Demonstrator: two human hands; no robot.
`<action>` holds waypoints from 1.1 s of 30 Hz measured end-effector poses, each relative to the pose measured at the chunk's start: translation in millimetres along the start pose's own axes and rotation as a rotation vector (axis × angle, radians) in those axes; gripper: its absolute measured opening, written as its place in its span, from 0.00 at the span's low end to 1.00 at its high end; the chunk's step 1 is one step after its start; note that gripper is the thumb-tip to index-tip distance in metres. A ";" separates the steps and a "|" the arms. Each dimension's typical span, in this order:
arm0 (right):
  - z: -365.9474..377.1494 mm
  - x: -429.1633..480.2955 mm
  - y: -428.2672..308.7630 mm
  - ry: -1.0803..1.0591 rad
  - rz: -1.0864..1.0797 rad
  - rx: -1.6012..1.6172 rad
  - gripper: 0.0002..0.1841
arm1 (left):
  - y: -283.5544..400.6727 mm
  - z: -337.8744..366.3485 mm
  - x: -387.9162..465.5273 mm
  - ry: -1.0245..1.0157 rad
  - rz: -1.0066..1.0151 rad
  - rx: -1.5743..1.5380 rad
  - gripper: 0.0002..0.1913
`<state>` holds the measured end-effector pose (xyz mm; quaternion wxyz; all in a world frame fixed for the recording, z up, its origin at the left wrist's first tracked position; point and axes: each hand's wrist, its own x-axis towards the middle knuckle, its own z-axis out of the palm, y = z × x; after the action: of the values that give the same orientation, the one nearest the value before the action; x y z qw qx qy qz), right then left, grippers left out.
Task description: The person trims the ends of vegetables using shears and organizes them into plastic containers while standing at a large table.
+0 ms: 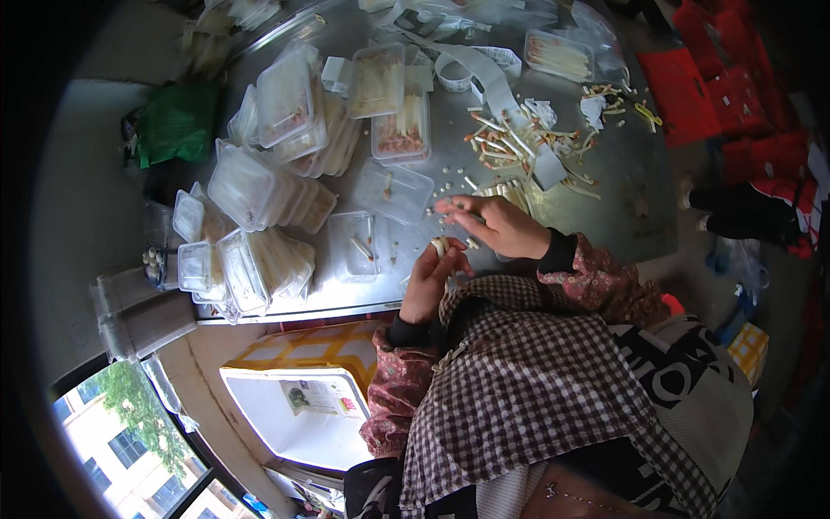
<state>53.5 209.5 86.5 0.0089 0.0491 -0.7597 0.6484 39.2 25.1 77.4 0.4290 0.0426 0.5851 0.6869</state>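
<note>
My left hand [428, 279] is closed around a small bundle of pale stalks [440, 244], their cut ends facing up. Just above and to the right, my right hand [506, 227] has its fingers stretched out and the thumb apart; I see nothing held in it. Its fingertips look greyish. Small cut-off bits [446, 188] lie scattered on the metal table by the fingers. Partly behind my right hand is a row of trimmed white stalks [509, 191]. Beyond it spreads a loose heap of white stalks with brownish tips [499, 146].
Stacked clear plastic trays of stalks [243, 185] crowd the metal table [622, 175]. A lidless tray [353, 246] holds a few pieces. A label roll [454, 71] trails its strip onto the heap. Below the table edge stands a foam box [305, 415]. Another person's legs [746, 207] show at right.
</note>
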 end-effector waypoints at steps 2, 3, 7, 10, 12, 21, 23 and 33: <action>-7.9 -4.5 -2.9 -0.030 -0.002 -0.330 0.13 | -0.1 -0.2 2.6 0.066 0.086 0.156 0.08; -6.3 -6.5 -3.4 -0.112 0.021 -0.405 0.14 | -5.2 -4.1 3.9 0.107 0.108 0.237 0.08; 3.8 -14.2 2.3 -0.278 0.090 -0.584 0.20 | -14.3 -8.9 15.5 0.237 0.169 0.653 0.06; 8.2 -13.0 12.0 -0.236 0.078 -0.582 0.21 | -10.8 -7.6 17.2 0.183 0.352 0.855 0.06; 9.6 -11.5 13.7 -0.268 0.101 -0.570 0.21 | -13.4 -8.1 19.1 0.176 0.356 0.891 0.06; 19.3 -10.0 16.9 -0.254 0.140 -0.511 0.17 | -14.8 -10.3 19.1 0.187 0.280 0.943 0.06; 22.7 -11.0 19.6 -0.153 0.070 -0.492 0.11 | -16.4 -11.6 19.1 0.189 0.316 0.927 0.06; -15.0 7.6 38.5 -0.174 0.249 -0.542 0.11 | 2.4 -9.8 12.7 0.122 0.174 0.371 0.08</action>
<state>41.9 229.7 51.5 -0.1229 0.0071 -0.9030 0.4117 24.4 25.8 70.7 0.3165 0.1294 0.7205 0.6033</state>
